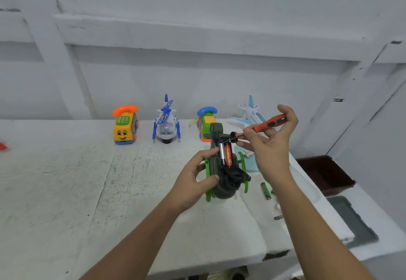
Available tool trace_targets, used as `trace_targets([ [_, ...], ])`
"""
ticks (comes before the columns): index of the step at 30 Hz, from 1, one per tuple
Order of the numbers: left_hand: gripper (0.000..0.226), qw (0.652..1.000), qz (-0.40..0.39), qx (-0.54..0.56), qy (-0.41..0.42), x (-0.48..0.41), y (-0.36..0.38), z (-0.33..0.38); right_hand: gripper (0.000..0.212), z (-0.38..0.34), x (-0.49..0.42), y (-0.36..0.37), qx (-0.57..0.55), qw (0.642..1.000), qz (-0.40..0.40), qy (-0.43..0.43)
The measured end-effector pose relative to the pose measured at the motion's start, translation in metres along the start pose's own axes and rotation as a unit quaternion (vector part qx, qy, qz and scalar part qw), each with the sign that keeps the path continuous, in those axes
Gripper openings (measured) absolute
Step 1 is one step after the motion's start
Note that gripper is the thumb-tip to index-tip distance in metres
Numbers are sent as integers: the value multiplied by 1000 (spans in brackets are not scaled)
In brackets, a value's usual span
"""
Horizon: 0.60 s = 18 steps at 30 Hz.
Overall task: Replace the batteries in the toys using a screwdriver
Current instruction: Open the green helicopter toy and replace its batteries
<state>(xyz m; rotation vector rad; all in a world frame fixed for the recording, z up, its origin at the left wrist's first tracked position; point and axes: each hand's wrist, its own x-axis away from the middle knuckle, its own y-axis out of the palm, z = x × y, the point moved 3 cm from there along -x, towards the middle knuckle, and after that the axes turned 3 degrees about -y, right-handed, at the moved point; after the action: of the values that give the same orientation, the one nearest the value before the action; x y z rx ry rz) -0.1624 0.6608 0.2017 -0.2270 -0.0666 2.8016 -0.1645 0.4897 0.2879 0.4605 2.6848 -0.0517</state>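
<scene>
My left hand grips a dark green toy helicopter turned belly-up on the white table. Its battery compartment lies uncovered, with a red battery and a silver one beside it. My right hand holds an orange-handled screwdriver; its dark shaft points left and down toward the top end of the compartment. Loose green batteries lie on the table to the right of the helicopter.
Along the back stand a yellow toy phone car, a white-blue helicopter, a green-orange phone toy and a white airplane. A dark red box and a grey mat sit at the right.
</scene>
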Motion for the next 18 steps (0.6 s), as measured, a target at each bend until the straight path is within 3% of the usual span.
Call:
trace_targets([
  [8,58,998,-2,-58,20,-29,40,14,64,-12,-17,-44,30,999,12,-5],
  [18,62,994,17,-97,53,-43,82,24,68,-3,-20,-95,-51,993,92,49],
])
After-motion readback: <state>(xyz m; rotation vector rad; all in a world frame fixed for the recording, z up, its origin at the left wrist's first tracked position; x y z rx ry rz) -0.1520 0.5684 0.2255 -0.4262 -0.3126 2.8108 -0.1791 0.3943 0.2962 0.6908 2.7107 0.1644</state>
